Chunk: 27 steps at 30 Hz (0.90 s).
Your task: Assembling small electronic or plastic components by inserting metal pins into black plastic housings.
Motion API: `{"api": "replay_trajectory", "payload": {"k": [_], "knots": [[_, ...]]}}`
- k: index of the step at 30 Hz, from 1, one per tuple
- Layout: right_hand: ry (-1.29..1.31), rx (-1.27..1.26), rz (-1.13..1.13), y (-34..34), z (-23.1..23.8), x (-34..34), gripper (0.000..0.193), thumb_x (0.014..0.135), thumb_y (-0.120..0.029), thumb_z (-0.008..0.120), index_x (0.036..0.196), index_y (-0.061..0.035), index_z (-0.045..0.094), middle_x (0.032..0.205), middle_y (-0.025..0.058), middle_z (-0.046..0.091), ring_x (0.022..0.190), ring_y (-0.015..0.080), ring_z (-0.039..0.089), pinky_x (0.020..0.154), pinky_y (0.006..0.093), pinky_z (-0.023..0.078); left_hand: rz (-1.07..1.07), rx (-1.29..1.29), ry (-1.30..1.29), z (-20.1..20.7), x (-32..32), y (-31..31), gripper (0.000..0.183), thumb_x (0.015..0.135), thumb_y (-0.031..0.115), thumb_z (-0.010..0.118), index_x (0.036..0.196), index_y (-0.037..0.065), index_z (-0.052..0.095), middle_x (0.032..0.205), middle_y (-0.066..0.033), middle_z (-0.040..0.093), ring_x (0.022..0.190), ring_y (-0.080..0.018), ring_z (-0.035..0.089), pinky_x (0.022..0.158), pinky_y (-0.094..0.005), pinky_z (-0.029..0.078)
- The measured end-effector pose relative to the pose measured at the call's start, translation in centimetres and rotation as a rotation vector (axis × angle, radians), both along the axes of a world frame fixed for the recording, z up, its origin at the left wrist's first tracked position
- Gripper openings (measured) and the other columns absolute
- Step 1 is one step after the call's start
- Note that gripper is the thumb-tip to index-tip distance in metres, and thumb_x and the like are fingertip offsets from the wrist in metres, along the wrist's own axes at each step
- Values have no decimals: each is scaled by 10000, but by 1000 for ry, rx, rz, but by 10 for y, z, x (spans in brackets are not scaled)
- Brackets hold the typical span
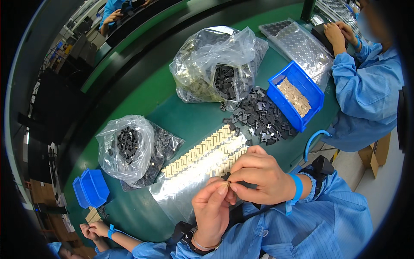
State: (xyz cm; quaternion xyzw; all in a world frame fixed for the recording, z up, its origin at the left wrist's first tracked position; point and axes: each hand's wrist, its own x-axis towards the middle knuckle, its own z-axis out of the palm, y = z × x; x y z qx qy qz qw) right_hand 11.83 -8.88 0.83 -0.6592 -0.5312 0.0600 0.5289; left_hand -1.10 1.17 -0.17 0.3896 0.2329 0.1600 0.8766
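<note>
My left hand [212, 209] and my right hand [263, 176] meet fingertip to fingertip above the near edge of a shiny clear plastic sheet [172, 199]. Between their thumbs and forefingers is pinched a small tan piece [228, 184], mostly hidden by the fingers. On the sheet lie slanting rows of small tan pieces [196, 153], set close together in a zigzag pattern. My right hand covers part of these rows. Just beyond it spreads a loose heap of small black plastic parts [258, 115].
A blue bin [317, 105] of flat tan pieces stands beyond the heap. Clear bags of black parts [202, 82] [146, 142] and another blue bin [91, 187] are on the green table [172, 114]. Co-workers' hands [338, 36] [97, 229] are at both sides; stacked clear trays [297, 45] lie far right.
</note>
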Motion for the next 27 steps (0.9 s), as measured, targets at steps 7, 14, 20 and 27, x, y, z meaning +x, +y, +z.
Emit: {"api": "replay_trajectory", "payload": {"k": [7,14,20,27], "knots": [[-10,24,-2,0,-5,1,84,720,-101,629,796,-69,614,784,11,552,670,153,519,669,311,327,-55,-198,-52,7,6,4,160,877,80,510,920,-53,586,790,-87,521,676,-148,494,608,-266,417],[-13,25,-42,-4,5,9,46,680,-82,607,723,-80,593,740,2,542,659,162,522,665,319,334,-28,-201,-50,16,10,-2,138,862,52,520,906,-66,578,763,-86,506,674,-156,497,597,-284,419],[-326,-50,-533,-44,30,72,42,680,-49,616,686,-47,574,681,54,554,638,223,543,598,315,384,106,521,-48,22,-8,25,141,771,7,615,885,-75,600,770,-103,529,598,-167,534,543,-257,437],[-619,-275,-866,-83,24,114,41,740,-40,593,781,-42,596,702,81,581,624,235,560,595,331,393,67,1561,3,63,1,32,115,745,-54,630,851,-12,646,828,-56,559,710,-136,520,626,-268,430]]}}
